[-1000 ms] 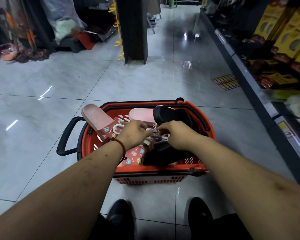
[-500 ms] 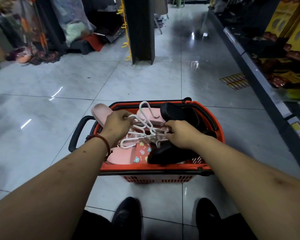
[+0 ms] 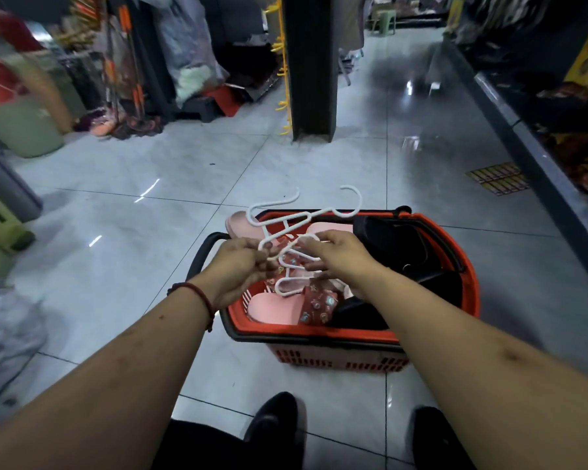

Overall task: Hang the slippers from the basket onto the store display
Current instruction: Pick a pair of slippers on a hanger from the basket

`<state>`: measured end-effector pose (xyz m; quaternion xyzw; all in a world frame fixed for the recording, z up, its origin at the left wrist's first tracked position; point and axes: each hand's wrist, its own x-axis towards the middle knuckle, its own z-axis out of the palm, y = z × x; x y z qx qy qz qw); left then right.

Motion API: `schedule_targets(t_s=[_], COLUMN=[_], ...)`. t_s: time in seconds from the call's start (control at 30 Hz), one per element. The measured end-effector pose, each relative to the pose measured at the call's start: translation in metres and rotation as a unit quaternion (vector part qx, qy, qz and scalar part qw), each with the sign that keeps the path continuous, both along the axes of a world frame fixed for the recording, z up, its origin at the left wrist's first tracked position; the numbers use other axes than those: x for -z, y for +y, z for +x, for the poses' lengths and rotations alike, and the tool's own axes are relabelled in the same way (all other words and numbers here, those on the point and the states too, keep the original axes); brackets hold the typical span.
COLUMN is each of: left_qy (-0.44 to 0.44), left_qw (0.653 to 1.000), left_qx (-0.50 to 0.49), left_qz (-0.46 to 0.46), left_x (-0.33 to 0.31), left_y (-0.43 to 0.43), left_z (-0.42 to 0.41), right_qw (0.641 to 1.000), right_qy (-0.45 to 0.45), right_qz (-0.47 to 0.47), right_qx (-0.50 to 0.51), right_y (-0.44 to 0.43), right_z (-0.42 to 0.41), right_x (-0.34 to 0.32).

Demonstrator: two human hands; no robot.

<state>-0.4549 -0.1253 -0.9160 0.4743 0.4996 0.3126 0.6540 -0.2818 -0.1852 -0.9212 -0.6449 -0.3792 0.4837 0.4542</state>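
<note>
— Grey floor tiles gleam under two black shoes at the bottom edge. What are the hands doing?

— Both are raised over a red basket and share a tangle of white plastic hangers. The left hand is closed, pinching the lower loops. The right hand is only part curled, its fingers touching the hangers from the other side.

— And the slippers?

— In the basket, below and beyond the hands: pink slippers under the left hand, black slippers past the right wrist.

— Further off?

— Straight beyond the hands, a dark pillar carrying yellow hooks. Shelves run along the right.
</note>
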Motion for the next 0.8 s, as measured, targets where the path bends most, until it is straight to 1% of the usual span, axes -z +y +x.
schedule_targets(t_s=[0.03, 0.07, 0.13, 0.17, 0.23, 0.3, 0.4, 0.5, 0.6, 0.7, 0.8], left_qy=[-0.014, -0.023, -0.014, 0.011, 0.076, 0.108, 0.129, 0.171, 0.17, 0.17, 0.189], left_qw=[0.999, 0.995, 0.984, 0.982, 0.98, 0.98, 0.984, 0.98, 0.975, 0.967, 0.955], left_qx=[0.032, 0.07, 0.14, 0.161, 0.176, 0.161, 0.124, 0.073, 0.023, 0.025, 0.043], left_qz=[-0.032, -0.063, -0.105, -0.102, -0.06, -0.033, -0.013, 0.071, 0.142, 0.187, 0.227], left_x=[-0.001, -0.001, -0.002, -0.001, 0.0, 0.004, 0.01, 0.013, 0.013, 0.014, 0.015], left_y=[-0.003, -0.008, -0.018, -0.021, -0.023, -0.021, -0.019, -0.019, -0.016, -0.017, -0.02], left_z=[0.002, 0.005, 0.011, 0.014, 0.021, 0.026, 0.034, 0.051, 0.076, 0.104, 0.135], right_qw=[0.999, 0.998, 0.998, 0.998, 0.996, 0.996, 0.995, 0.992, 0.985, 0.98, 0.978], right_qy=[0.04, 0.054, 0.023, 0.013, 0.023, 0.014, -0.026, -0.039, -0.067, -0.088, -0.101], right_qz=[0.008, 0.019, 0.039, 0.049, 0.057, 0.051, 0.033, 0.029, 0.015, -0.024, -0.081], right_qx=[0.006, 0.013, 0.036, 0.049, 0.066, 0.07, 0.088, 0.118, 0.157, 0.175, 0.161], right_y=[0.0, 0.0, 0.0, -0.002, -0.004, -0.008, -0.013, -0.024, -0.037, -0.054, -0.072], right_z=[-0.003, -0.004, -0.003, -0.002, 0.004, 0.013, 0.031, 0.057, 0.087, 0.115, 0.136], right_x=[-0.004, -0.006, -0.01, -0.011, -0.013, -0.012, -0.008, -0.009, -0.009, -0.005, -0.001])
